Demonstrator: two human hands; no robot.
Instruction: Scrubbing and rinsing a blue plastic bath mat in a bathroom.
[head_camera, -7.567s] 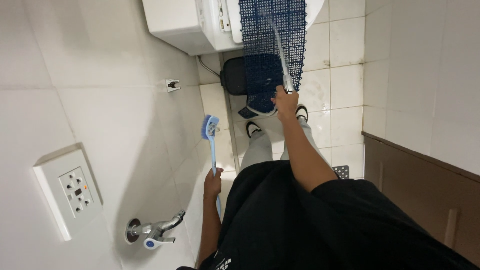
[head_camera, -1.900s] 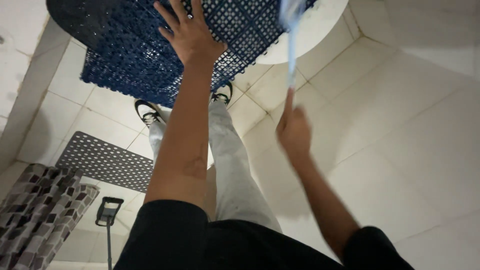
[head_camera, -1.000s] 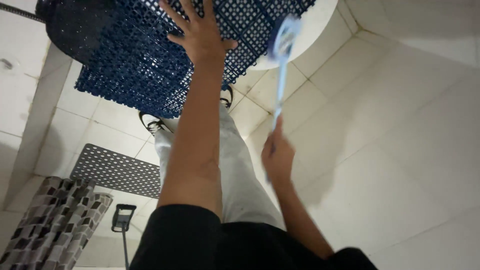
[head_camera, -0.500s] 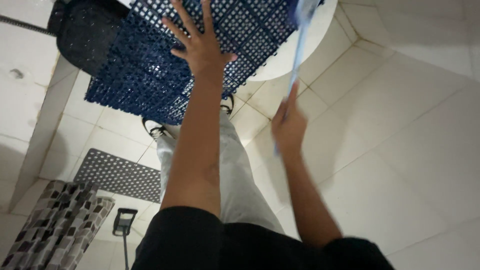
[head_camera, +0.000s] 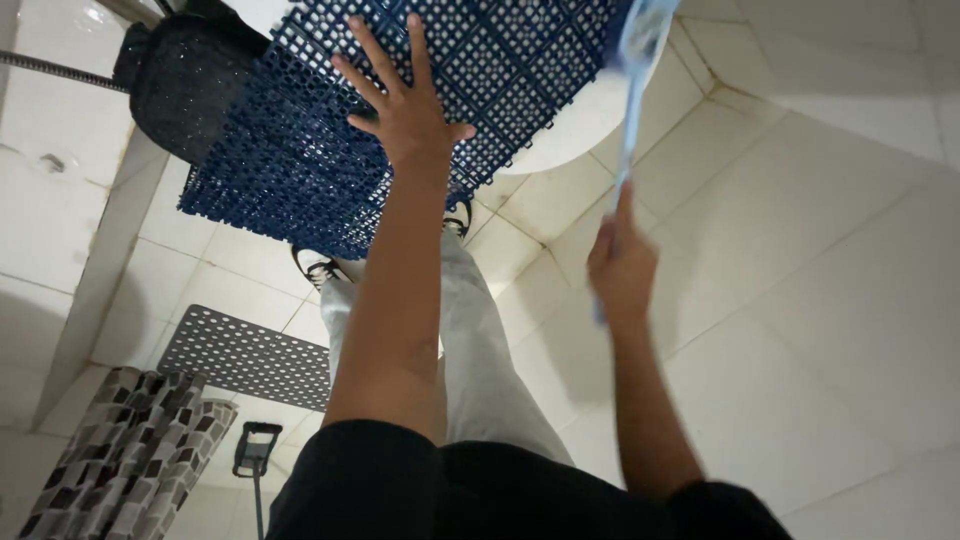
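The left hand (head_camera: 408, 110) lies flat, fingers spread wide, pressed against a dark blue perforated mat (head_camera: 330, 150) that is propped up in front of the person, its lower edge near the 2 shoes (head_camera: 318, 268) on the white tiled floor (head_camera: 800, 300). The right hand (head_camera: 620, 268) is closed around the handle of a light blue brush (head_camera: 632, 90), whose blurred head sits at the mat's upper right edge, over a white rounded fixture (head_camera: 585, 130). A grey perforated mat (head_camera: 240, 355) lies on the floor to the left, beside a patterned mosaic cloth (head_camera: 120, 460). A black mesh bag (head_camera: 185, 90) hangs at upper left.
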